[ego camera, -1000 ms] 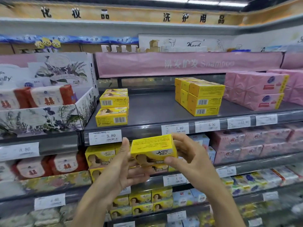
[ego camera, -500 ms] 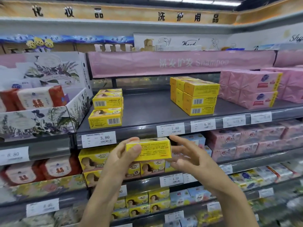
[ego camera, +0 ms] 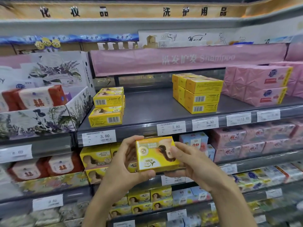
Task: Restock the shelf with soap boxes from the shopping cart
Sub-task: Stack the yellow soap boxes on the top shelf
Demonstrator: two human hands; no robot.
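A yellow soap box (ego camera: 155,154) with a woman's portrait faces me, held between both hands below the grey shelf (ego camera: 155,110). My left hand (ego camera: 127,163) grips its left side, thumb under the bottom edge and fingers over the top. My right hand (ego camera: 191,163) holds its right side, thumb on the front face. On the shelf stands a stack of matching yellow soap boxes (ego camera: 107,106) at the left and a bigger stack of yellow boxes (ego camera: 197,93) at the right. The shopping cart is out of view.
Pink wrapped packs (ego camera: 260,86) fill the shelf's right end. A floral cardboard tray (ego camera: 41,118) with red-and-white soaps sits to the left. Price tags (ego camera: 99,137) line the shelf edge. Lower shelves hold more yellow, blue and pink boxes.
The box has been turned from its text side to its portrait face toward me. My right hand, apart from it half a second ago, now holds its right side.
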